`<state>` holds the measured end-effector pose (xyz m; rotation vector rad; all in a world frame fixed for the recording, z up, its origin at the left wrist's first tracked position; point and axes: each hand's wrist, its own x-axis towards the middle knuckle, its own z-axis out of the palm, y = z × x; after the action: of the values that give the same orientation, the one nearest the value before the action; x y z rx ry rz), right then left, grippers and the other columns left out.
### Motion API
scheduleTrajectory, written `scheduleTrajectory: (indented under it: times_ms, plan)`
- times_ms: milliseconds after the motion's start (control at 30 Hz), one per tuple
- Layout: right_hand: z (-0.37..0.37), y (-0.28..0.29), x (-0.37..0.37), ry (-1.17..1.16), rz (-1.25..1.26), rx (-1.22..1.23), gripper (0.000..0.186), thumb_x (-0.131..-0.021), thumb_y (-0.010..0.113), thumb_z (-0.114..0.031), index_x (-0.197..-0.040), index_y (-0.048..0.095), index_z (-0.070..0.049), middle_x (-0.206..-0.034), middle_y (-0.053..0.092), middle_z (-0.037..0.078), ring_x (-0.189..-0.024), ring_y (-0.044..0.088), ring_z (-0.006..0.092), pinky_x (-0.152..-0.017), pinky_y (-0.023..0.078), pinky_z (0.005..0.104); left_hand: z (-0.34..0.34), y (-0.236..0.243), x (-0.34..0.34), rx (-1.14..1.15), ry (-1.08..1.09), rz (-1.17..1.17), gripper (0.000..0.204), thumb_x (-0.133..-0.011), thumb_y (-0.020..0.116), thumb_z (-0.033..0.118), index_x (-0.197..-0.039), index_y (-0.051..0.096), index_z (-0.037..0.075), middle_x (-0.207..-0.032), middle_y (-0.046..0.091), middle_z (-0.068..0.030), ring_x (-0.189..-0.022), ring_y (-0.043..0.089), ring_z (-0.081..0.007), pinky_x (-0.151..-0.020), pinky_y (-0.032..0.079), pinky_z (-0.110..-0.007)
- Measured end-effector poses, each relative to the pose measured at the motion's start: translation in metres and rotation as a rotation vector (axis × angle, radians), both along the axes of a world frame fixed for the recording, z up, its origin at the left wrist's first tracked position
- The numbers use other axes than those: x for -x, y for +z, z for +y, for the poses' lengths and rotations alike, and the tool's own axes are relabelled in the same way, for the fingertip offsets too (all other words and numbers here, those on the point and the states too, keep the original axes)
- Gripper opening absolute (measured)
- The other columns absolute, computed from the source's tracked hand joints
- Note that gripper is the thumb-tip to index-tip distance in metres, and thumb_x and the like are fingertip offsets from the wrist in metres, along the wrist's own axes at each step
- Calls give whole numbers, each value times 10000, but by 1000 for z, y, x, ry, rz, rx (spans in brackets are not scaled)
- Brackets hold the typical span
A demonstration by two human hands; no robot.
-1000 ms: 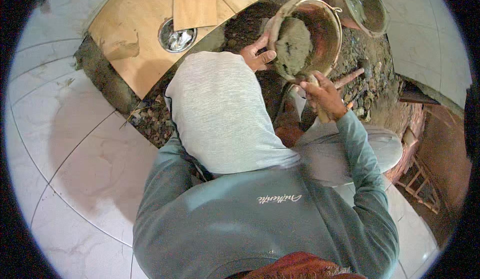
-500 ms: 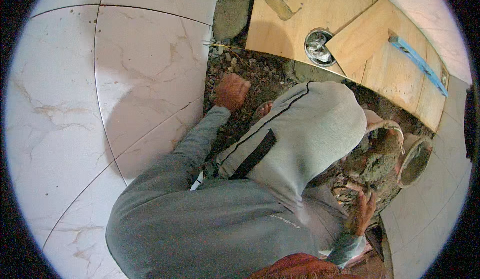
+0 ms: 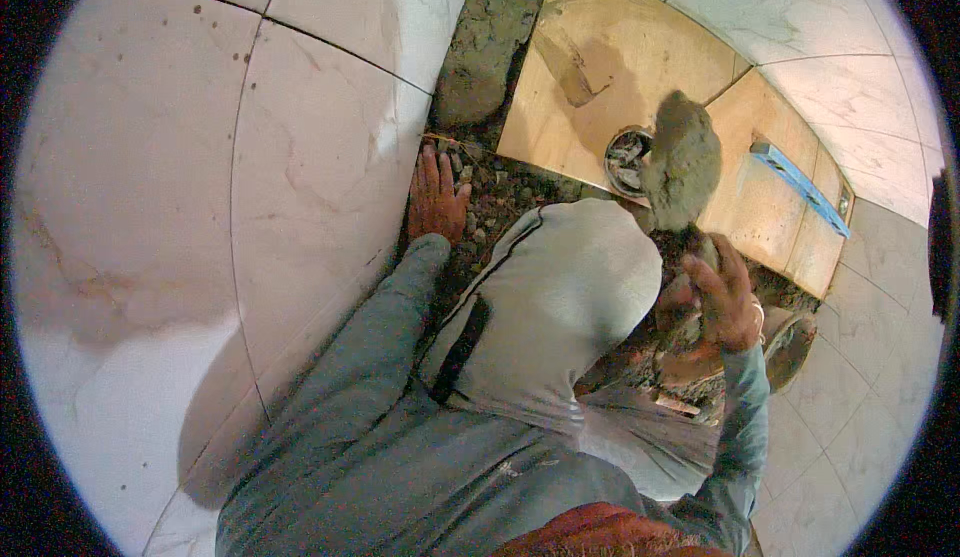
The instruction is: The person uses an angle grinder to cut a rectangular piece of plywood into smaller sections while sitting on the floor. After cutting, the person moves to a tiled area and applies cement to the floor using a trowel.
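Observation:
My right hand [image 3: 725,292] is closed round the handle of a trowel. A thick heap of grey wet mortar [image 3: 683,162] covers its blade, which I hold up in front of the wooden boards. My left hand [image 3: 437,197] lies flat with fingers stretched out, on the rubble [image 3: 500,192] beside the edge of the pale floor tile [image 3: 330,157]. Between my hands, my bent knee in light trousers [image 3: 580,267] hides part of the ground. Under my right wrist sits a mortar-smeared bucket [image 3: 690,365], partly hidden.
Tan wooden-look tiles [image 3: 580,57] lie ahead, with a round metal-rimmed opening [image 3: 628,162] beside the mortar. A blue spirit level [image 3: 800,189] rests on them at the right. A second mortar-caked bucket [image 3: 790,352] lies tilted near the right-hand tiles.
My right hand has risen forward from beside the bucket, bringing up the mortar-laden trowel. My left hand has gone from a curled shape to flat on the rubble, and the view has shifted.

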<state>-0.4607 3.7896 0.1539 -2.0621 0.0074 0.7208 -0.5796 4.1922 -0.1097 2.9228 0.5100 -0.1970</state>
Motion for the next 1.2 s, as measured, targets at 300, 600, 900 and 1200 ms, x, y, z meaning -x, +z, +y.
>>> scheduleTrajectory:
  times_ms: [300, 600, 900, 1200]
  plan:
    - [243, -100, -142, -61, 570, -842, 310, -1004, 595, -282, -1215, 583, -55, -730, 520, -21, -507, 468, 75, -417, 389, 214, 4, -20, 5, 66, 51, -3, 745, -977, 566, 431, -1546, 330, 11, -1648, 177, -235, -1478, 265, -446, -1207, 236, -537]
    - [287, -137, -192, 24, 621, -1155, 349, -1034, 519, -312, -1198, 581, -11, -716, 491, 16, -458, 406, 82, -364, 350, 232, 5, -34, 4, -15, -15, -205, 823, -935, 635, 418, -1566, 287, 22, -1646, 186, -231, -1481, 265, -429, -1202, 248, -521]
    - [178, -118, -267, 694, -981, 529, 428, -971, 582, -390, -1272, 597, -85, -1162, 677, 238, -889, 706, 412, -760, 579, 497, 1, 12, -7, 74, 11, 0, 820, -918, 652, 396, -1556, 303, 17, -1631, 221, -246, -1471, 299, -419, -1191, 258, -536]
    - [233, -146, -290, 819, -972, 655, 427, -998, 545, -423, -1295, 582, -119, -1107, 679, 185, -897, 690, 382, -780, 556, 489, 1, -4, -6, 62, 7, -126, 836, -903, 669, 398, -1553, 305, 18, -1628, 227, -248, -1459, 319, -420, -1186, 270, -536]
